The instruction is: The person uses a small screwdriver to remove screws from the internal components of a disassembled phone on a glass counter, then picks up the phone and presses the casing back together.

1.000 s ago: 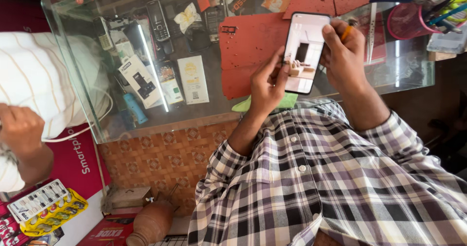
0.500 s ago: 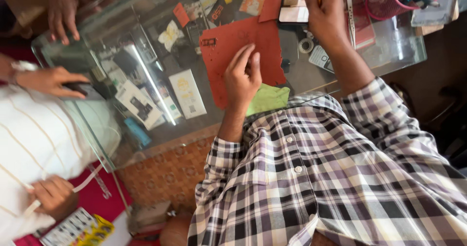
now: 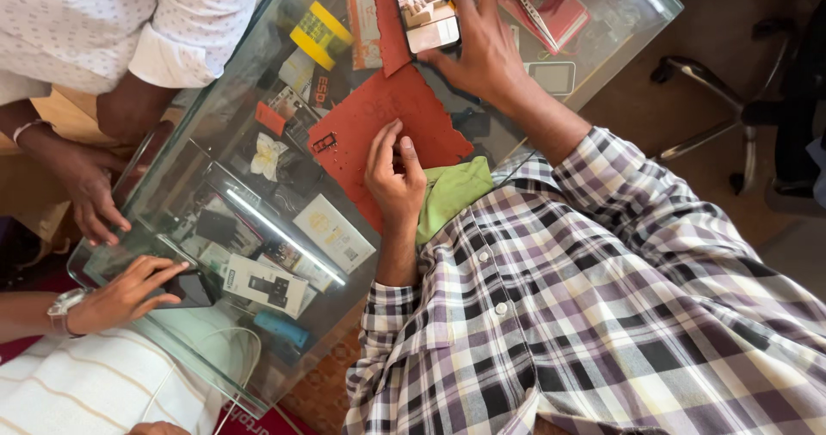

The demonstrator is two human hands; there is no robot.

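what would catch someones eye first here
The torn red mat in the middle of the glass counter stands out first, with the left hand resting on its near edge beside a green cloth. Above it, the right hand touches a phone lying face-up at the top edge. A yellow tape roll sits left of the phone.

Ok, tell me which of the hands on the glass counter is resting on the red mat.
The person's own left hand, fingers curled on the red mat. Their right hand is on the phone; a co-worker's hand touches a dark phone.
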